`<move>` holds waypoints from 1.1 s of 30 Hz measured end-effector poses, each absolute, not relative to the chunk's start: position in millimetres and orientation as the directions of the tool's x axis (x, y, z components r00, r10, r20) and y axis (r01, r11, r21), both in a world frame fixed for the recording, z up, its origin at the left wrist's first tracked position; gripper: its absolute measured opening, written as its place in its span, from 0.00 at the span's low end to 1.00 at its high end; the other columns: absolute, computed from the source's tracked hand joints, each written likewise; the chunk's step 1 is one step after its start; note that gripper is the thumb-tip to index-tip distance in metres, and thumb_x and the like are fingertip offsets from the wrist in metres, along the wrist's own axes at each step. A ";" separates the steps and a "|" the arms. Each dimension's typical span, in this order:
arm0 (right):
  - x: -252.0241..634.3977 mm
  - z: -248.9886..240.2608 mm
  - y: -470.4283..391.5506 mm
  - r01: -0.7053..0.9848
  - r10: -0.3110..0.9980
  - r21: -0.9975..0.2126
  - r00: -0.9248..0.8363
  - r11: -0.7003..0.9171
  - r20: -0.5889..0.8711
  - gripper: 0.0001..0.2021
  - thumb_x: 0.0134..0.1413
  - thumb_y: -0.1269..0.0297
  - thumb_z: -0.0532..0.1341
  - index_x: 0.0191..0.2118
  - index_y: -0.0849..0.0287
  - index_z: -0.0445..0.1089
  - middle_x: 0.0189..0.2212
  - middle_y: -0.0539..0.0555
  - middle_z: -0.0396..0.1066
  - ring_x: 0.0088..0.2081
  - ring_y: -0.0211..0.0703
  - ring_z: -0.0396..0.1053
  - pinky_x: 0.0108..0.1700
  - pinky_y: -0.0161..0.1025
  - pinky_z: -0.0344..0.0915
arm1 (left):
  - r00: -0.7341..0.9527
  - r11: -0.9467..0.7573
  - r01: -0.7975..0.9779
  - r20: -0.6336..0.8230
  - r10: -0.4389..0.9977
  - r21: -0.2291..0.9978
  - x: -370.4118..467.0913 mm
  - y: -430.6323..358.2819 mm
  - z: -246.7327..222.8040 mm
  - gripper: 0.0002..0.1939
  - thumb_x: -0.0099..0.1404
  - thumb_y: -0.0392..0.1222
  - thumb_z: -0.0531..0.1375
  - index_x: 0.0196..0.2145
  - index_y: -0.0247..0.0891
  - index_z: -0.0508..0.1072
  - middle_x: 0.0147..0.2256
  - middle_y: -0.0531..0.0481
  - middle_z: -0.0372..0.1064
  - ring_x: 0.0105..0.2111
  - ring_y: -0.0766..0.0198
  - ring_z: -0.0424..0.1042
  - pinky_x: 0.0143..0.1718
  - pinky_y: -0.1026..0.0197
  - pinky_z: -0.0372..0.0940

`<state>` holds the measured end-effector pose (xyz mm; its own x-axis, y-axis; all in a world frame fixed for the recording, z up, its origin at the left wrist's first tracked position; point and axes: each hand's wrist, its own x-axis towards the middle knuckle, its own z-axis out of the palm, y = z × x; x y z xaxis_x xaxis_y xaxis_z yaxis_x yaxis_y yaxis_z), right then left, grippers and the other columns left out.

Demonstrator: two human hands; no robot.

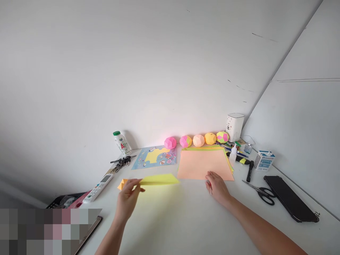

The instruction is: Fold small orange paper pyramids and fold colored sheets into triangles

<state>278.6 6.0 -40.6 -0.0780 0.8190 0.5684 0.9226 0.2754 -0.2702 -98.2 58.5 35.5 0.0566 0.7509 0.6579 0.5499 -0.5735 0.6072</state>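
My left hand (128,200) pinches one end of a folded yellow sheet of paper (160,180), which is held above the white table, partly blurred. Just behind that hand, partly hidden by it, is a small folded orange paper piece (122,184). At the near edge of a stack of coloured paper with a peach sheet (203,163) on top, my right hand (218,187) rests with its fingers loosely bent and appears to hold nothing. Green and yellow sheets show under the peach one.
Faceted paper balls (198,140) line the wall. Scissors (262,193), a black phone (290,198), a glue bottle (233,154) and a small carton (264,160) lie right. A remote (98,187), keys (122,163), a white bottle (122,143) and a printed sheet (136,163) are left.
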 end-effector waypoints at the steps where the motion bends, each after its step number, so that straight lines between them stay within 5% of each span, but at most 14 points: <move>1: 278.4 -40.2 5.9 0.922 0.818 -0.270 -0.079 0.277 0.570 0.08 0.55 0.74 0.54 0.38 0.57 0.67 0.39 0.59 0.74 0.50 0.54 0.69 0.50 0.52 0.69 | -0.019 -0.557 0.548 0.675 0.738 0.624 -101.2 63.7 40.7 0.15 0.67 0.47 0.52 0.36 0.36 0.74 0.34 0.48 0.68 0.27 0.65 0.72 0.28 0.61 0.72; 8: 276.0 -35.8 5.4 0.923 0.819 -0.257 -0.096 0.286 0.566 0.08 0.56 0.75 0.52 0.36 0.58 0.67 0.39 0.60 0.73 0.50 0.54 0.69 0.49 0.52 0.68 | -0.299 -0.521 0.601 0.775 0.556 0.606 -83.8 108.1 66.1 0.15 0.68 0.46 0.53 0.47 0.36 0.70 0.47 0.41 0.64 0.53 0.53 0.64 0.47 0.50 0.68; 11: 274.3 -31.8 4.0 0.924 0.823 -0.252 -0.104 0.288 0.558 0.09 0.56 0.75 0.51 0.35 0.57 0.67 0.36 0.58 0.73 0.47 0.52 0.70 0.46 0.50 0.69 | -0.201 -0.527 0.643 0.786 0.584 0.556 -67.0 131.6 46.2 0.11 0.68 0.44 0.53 0.42 0.36 0.71 0.47 0.39 0.63 0.54 0.52 0.64 0.51 0.46 0.65; 17: 270.5 -24.1 -0.5 0.924 0.821 -0.247 -0.109 0.292 0.561 0.10 0.56 0.76 0.53 0.27 0.56 0.64 0.31 0.55 0.73 0.43 0.50 0.71 0.41 0.45 0.68 | 0.128 -0.490 0.742 0.619 0.775 0.459 -56.3 156.2 -18.6 0.13 0.68 0.47 0.58 0.43 0.35 0.71 0.42 0.47 0.70 0.41 0.61 0.71 0.43 0.53 0.69; 19: 269.5 -23.2 -1.9 0.924 0.824 -0.249 -0.108 0.289 0.557 0.13 0.56 0.77 0.53 0.24 0.56 0.62 0.28 0.53 0.71 0.42 0.49 0.71 0.39 0.43 0.68 | 0.172 -0.457 0.784 0.560 0.810 0.421 -59.1 158.2 -31.0 0.11 0.68 0.45 0.58 0.41 0.35 0.72 0.44 0.45 0.70 0.46 0.57 0.70 0.46 0.49 0.67; 24: 267.7 -22.6 -3.5 0.932 0.844 -0.234 -0.119 0.277 0.524 0.15 0.56 0.77 0.53 0.20 0.56 0.59 0.24 0.53 0.68 0.37 0.47 0.69 0.36 0.40 0.64 | 0.099 -0.331 0.874 0.536 0.838 0.356 -62.7 154.8 -37.6 0.13 0.64 0.37 0.52 0.43 0.37 0.74 0.55 0.34 0.62 0.64 0.35 0.45 0.56 0.25 0.44; 26: 267.3 -22.0 -3.6 0.936 0.853 -0.219 -0.134 0.276 0.504 0.15 0.55 0.78 0.52 0.20 0.56 0.58 0.22 0.52 0.66 0.35 0.45 0.67 0.34 0.38 0.62 | 0.163 -0.379 0.868 0.537 0.828 0.321 -57.6 149.2 -34.5 0.17 0.63 0.37 0.52 0.48 0.38 0.72 0.57 0.36 0.61 0.65 0.38 0.42 0.59 0.26 0.38; 33: 268.0 -17.6 -5.0 0.944 0.870 -0.169 -0.178 0.283 0.460 0.15 0.49 0.82 0.52 0.19 0.57 0.57 0.18 0.49 0.58 0.28 0.41 0.60 0.30 0.35 0.56 | 0.683 -0.782 0.595 0.395 0.614 0.186 -5.0 100.4 -26.0 0.24 0.66 0.49 0.53 0.58 0.42 0.66 0.65 0.45 0.52 0.66 0.50 0.46 0.66 0.41 0.41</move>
